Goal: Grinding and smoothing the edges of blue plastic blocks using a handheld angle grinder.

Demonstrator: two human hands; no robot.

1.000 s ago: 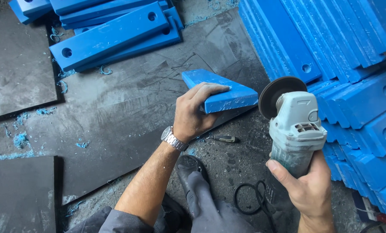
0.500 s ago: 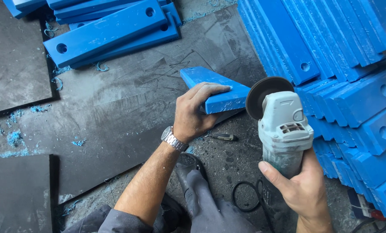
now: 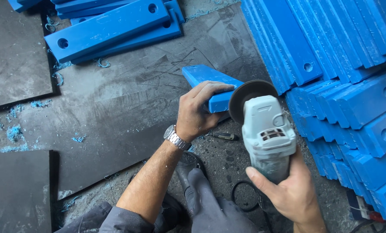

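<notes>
A blue plastic block [image 3: 203, 77] lies on a dark sheet [image 3: 128, 112] on the floor. My left hand [image 3: 197, 111], with a metal wristwatch, presses down on the block's near end and grips it. My right hand [image 3: 290, 190] holds a pale grey angle grinder [image 3: 266, 133] from below. Its dark disc [image 3: 244, 96] stands right against the block's near right corner, beside my left fingertips.
Several long blue bars with holes [image 3: 111, 26] lie stacked at the top left. A big pile of blue slabs [image 3: 348, 64] leans along the right. Blue shavings [image 3: 14, 131] litter the left floor. A small tool [image 3: 222, 136] and a black cable [image 3: 240, 196] lie near my knee.
My right hand has brought the grinder leftward, so its disc now meets the block's corner. My left hand stays on the block.
</notes>
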